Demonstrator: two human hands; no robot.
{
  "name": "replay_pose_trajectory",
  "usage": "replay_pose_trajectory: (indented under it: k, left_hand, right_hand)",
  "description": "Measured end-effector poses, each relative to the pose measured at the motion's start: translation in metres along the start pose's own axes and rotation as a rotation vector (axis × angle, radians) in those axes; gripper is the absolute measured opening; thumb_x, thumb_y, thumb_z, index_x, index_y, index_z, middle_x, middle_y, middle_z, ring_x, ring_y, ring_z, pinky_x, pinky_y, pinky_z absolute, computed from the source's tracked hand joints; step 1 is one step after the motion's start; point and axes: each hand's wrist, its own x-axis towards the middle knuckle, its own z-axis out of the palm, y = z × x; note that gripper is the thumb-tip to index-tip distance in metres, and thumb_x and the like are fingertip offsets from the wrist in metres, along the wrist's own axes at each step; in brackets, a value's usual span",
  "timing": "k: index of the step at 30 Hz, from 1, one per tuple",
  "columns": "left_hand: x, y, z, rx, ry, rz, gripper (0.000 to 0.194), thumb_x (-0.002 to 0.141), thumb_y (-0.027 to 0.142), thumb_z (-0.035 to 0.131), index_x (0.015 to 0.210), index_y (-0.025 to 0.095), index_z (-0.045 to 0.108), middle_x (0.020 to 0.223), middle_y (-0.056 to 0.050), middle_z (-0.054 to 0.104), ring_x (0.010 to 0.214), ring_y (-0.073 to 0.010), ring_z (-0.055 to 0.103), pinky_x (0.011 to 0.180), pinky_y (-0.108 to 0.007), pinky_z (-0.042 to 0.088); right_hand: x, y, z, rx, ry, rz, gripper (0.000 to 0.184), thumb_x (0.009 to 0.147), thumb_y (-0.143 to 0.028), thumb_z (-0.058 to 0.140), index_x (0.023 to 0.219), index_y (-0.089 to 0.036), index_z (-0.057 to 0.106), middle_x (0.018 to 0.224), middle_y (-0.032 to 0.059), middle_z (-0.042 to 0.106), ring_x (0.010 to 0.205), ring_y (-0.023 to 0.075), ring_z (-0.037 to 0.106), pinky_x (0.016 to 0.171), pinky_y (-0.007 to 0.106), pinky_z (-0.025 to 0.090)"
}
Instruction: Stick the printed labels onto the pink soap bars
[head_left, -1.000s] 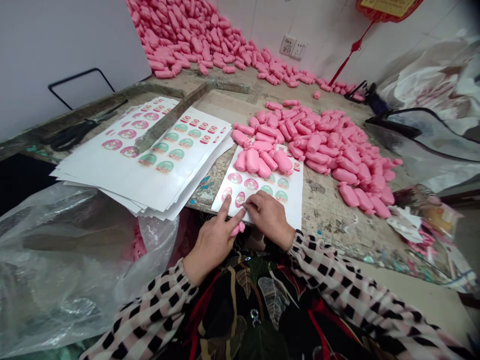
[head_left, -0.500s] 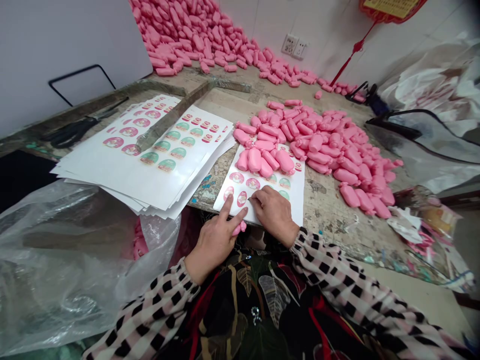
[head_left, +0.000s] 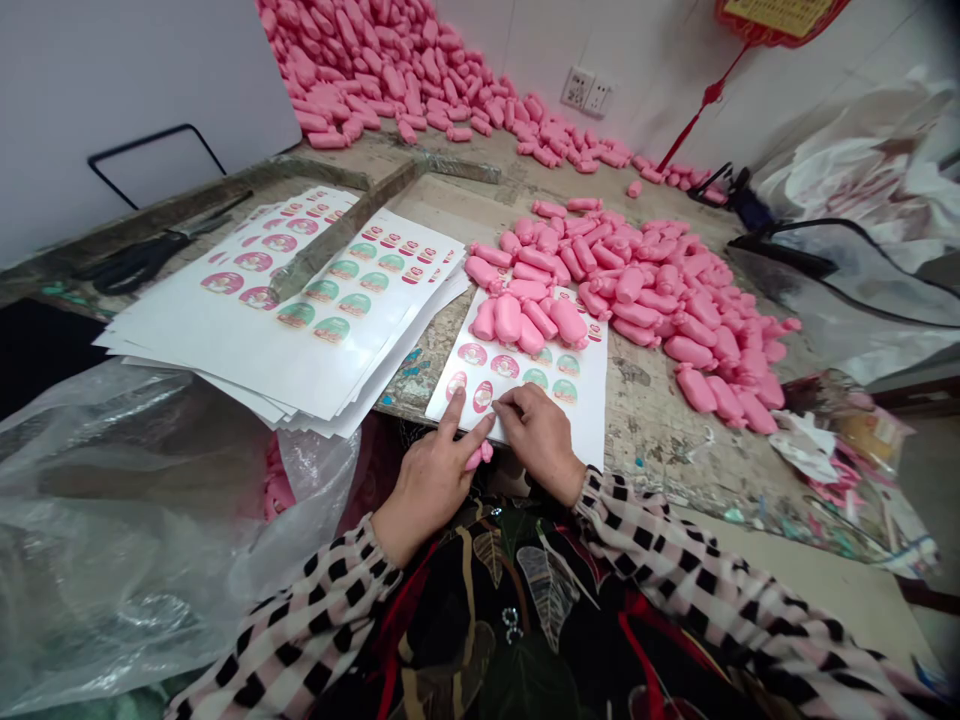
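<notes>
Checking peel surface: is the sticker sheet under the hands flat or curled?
Flat. The sticker sheet lies spread on the table, pink packets on its far end, left hand pressing its near edge.

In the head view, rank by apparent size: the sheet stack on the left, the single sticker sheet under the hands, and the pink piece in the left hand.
1. Sheet stack, largest.
2. Sticker sheet, clearly smaller.
3. Pink piece in the left hand, smallest, though partly hidden by fingers.
</notes>
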Motion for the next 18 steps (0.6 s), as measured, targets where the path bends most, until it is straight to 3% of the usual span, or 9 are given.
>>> replay_pose_trajectory:
  k: [11, 18]
  left_hand:
    - [-0.001, 0.0, -0.001, 0.008, -0.041, -0.011, 0.065, 0.084, 0.02, 0.049, 0.142, 0.039, 0.024, 0.154, -0.008, -0.002, 0.099, -0.0253, 0.06, 0.077, -0.04, 0.051]
    - [-0.002, 0.0, -0.005, 0.078, -0.054, -0.012, 0.065, 0.084, 0.021, 0.05, 0.14, 0.042, 0.026, 0.154, -0.007, 0.0, 0.088, -0.0228, 0.063, 0.075, -0.041, 0.051]
  right_hand:
    - [0.018, -0.011, -0.01, 0.074, -0.146, 0.271, 0.023, 0.073, -0.045, 0.062, 0.07, -0.022, 0.062, 0.073, -0.0008, 0.064, 0.064, 0.0135, 0.053, 0.055, 0.025, 0.03]
    - [0.025, -0.012, -0.014, 0.169, -0.129, 0.305, 0.023, 0.067, -0.044, 0.065, 0.063, -0.022, 0.062, 0.063, -0.0026, 0.063, 0.058, 0.0128, 0.052, 0.053, 0.025, 0.03]
